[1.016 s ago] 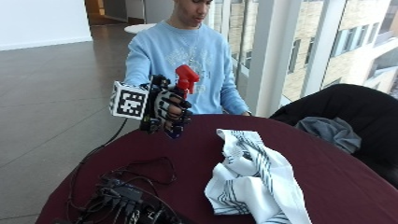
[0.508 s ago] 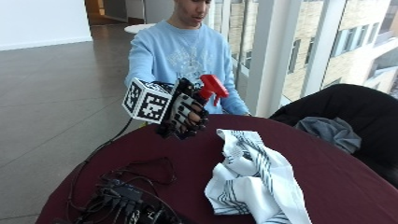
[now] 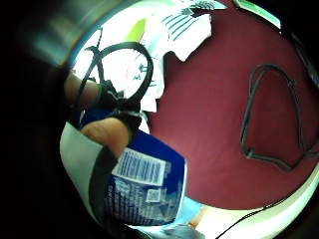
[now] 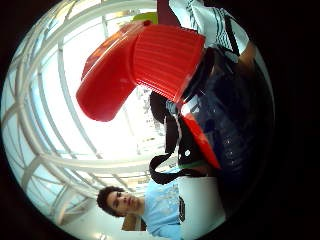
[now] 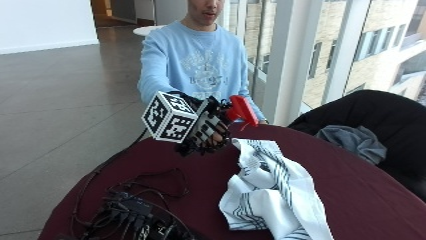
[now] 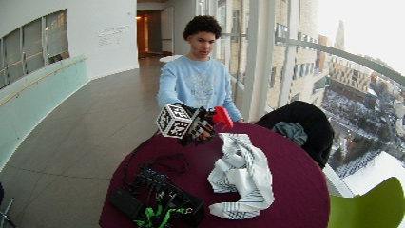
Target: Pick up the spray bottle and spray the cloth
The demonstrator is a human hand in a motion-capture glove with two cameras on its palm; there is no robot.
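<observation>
Grip point(image 5: 208, 131) wrapped round the spray bottle point(image 5: 239, 110), lifted clear of the dark red counter point(image 5: 373, 190). Red spray head tilted toward the white striped cloth point(image 5: 273, 195), just above its near edge, not touching. Cloth crumpled on the counter, near the middle. Blue bottle body point(image 3: 144, 184) close against the palm. Black cables point(image 5: 133, 212) bunched at the counter's edge, well apart from the cloth.
</observation>
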